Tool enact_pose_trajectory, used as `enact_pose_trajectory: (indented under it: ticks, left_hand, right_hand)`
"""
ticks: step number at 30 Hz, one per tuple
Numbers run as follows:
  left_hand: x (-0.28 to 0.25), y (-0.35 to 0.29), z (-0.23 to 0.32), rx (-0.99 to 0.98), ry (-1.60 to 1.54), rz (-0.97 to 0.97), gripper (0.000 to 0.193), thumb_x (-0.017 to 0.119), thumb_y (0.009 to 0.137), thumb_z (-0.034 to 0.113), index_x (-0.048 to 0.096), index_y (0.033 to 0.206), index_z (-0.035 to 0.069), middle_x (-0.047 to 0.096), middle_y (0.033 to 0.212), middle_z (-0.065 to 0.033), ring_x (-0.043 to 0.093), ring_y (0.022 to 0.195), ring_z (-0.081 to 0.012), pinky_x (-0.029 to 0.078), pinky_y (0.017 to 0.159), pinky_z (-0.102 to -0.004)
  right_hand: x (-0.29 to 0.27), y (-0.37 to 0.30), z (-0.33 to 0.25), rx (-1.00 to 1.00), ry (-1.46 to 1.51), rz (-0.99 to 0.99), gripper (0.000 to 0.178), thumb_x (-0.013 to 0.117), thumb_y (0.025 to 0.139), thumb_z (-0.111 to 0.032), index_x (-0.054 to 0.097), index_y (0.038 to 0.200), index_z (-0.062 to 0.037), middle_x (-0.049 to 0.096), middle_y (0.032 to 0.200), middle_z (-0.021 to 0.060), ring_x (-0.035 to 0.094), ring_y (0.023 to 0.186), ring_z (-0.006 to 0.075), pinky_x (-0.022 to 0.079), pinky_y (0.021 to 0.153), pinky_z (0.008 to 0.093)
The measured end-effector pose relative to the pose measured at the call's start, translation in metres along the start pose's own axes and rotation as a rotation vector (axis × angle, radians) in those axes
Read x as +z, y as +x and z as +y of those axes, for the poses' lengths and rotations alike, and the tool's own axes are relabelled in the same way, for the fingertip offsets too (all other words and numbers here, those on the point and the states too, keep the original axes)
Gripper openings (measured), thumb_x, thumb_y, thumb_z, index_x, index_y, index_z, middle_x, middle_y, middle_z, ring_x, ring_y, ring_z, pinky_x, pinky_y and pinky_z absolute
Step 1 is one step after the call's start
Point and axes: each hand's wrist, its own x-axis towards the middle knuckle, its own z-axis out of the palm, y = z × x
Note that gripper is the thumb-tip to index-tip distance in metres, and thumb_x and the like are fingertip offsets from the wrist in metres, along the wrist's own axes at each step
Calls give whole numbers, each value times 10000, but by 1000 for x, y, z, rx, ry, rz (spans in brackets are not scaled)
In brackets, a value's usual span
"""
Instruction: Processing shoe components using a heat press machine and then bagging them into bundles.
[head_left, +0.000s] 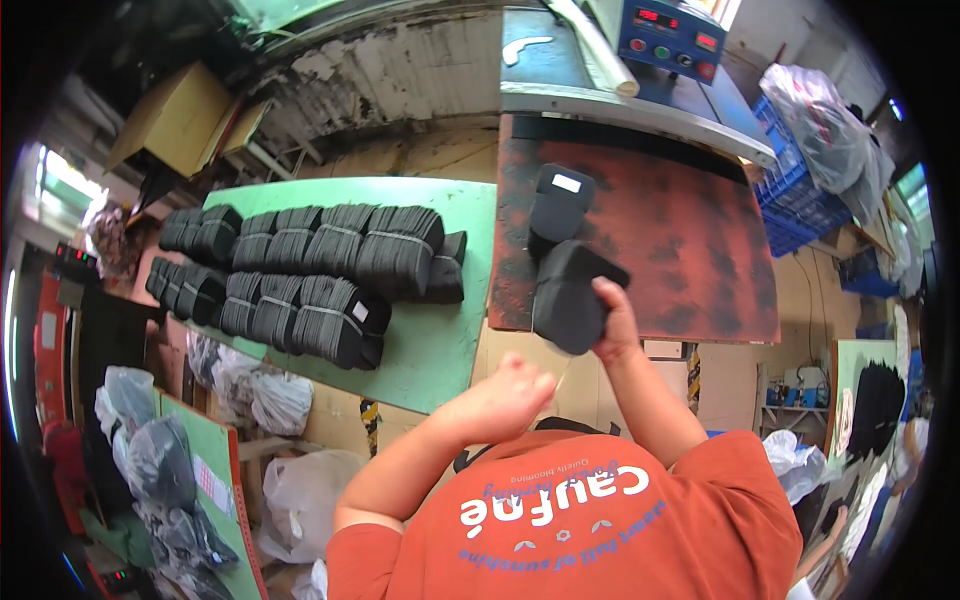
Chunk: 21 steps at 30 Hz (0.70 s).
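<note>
My right hand [617,325] grips the side of a thick stack of black fabric pieces [570,315], tilted at the near edge of a red-brown board. Closed in front of my chest, my left hand [512,392] is apart from that stack. A thin pale strand seems to run beside its fingers, but what they hold is too small to make out. Just beyond the held stack, another black stack [558,212] with a white label lies on the board [680,240].
Tied bundles of black pieces [335,240] stand in two rows on a green table [430,350] at the left. A machine with a blue control box [670,45] stands behind the board. Blue crates [790,210] are at the right, and plastic bags [310,500] at the lower left.
</note>
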Motion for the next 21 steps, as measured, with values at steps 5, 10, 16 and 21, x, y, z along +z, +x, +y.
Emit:
enact_pose_trajectory:
  ticks: [5, 10, 16, 21]
  left_hand:
    - [36, -43, -103, -492, 134, 228, 49, 481, 792, 52, 449, 794, 15, 564, 695, -213, 554, 693, -421, 432, 635, -496]
    - [50, -97, -171, -649, 367, 333, 93, 517, 797, 64, 526, 875, 14, 585, 727, -174, 572, 768, -386, 450, 673, -456]
    - [17, -21, -92, -579, -438, 618, 174, 537, 868, 130, 625, 947, 2, 627, 962, -91, 557, 965, -223, 437, 813, -317]
    - [34, 65, -57, 68, -1679, 350, 627, 512, 872, 436, 328, 1321, 38, 437, 1291, -81, 445, 1167, -212, 379, 973, -365]
  right_hand:
    - [-37, -23, -38, -5, 300, -107, 464, 540, 797, -334, 532, 1125, -6, 592, 1078, 153, 577, 987, 294, 450, 900, 440]
    - [-60, -27, -28, -89, 460, -247, 578, 572, 763, -383, 485, 1201, -16, 529, 1183, 183, 517, 1077, 337, 418, 920, 498]
    - [-39, -39, -28, 91, 342, -340, 821, 660, 602, -500, 456, 1249, -38, 485, 1242, 193, 489, 1113, 356, 377, 953, 507]
    - [-29, -16, -12, 150, 263, -381, 635, 652, 757, -400, 451, 1238, -37, 508, 1217, 156, 514, 1093, 296, 409, 944, 449]
